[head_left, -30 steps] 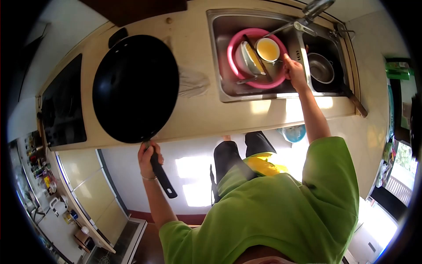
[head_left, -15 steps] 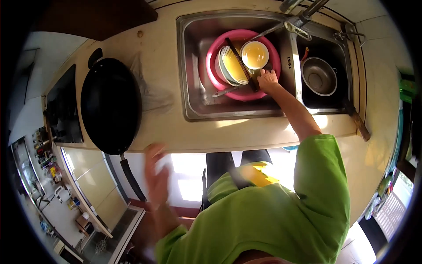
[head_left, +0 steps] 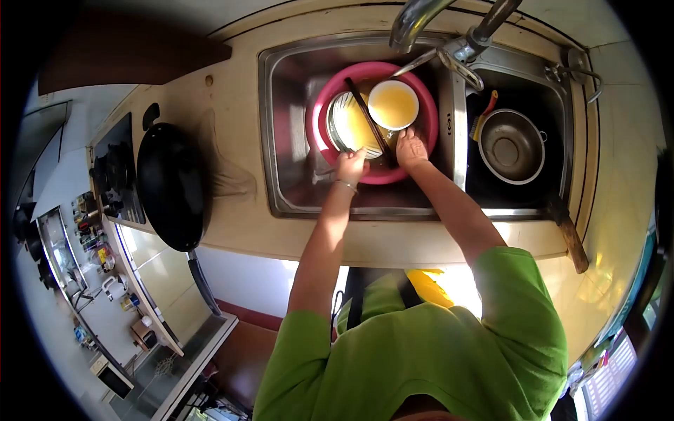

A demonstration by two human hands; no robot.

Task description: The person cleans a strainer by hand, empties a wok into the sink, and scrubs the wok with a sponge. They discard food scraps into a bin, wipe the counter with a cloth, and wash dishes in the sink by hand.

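Observation:
A pink basin (head_left: 430,105) stands in the large sink compartment. Inside it, a white bowl (head_left: 393,105) of yellowish liquid sits beside several stacked, tilted dishes (head_left: 344,121). Dark chopsticks (head_left: 366,116) lie across, between bowl and dishes. My left hand (head_left: 350,166) is at the near edge of the dishes, fingers curled; what they grip is hidden. Just below the bowl, my right hand (head_left: 411,149) reaches over the basin's near side, fingers stretched out, fingertips close to the bowl's rim. A utensil handle (head_left: 324,170) pokes out left of my left hand.
A faucet (head_left: 421,24) overhangs the sink (head_left: 281,189). In the smaller compartment stands a metal pot (head_left: 511,146) near a red-handled tool (head_left: 489,105). A wooden-handled knife (head_left: 572,242) lies at the right. A black wok (head_left: 170,186) rests on the left counter.
My left hand has come up from beside my body, over the counter, into the basin at the dishes. My right hand stays near the bowl. The view has shifted.

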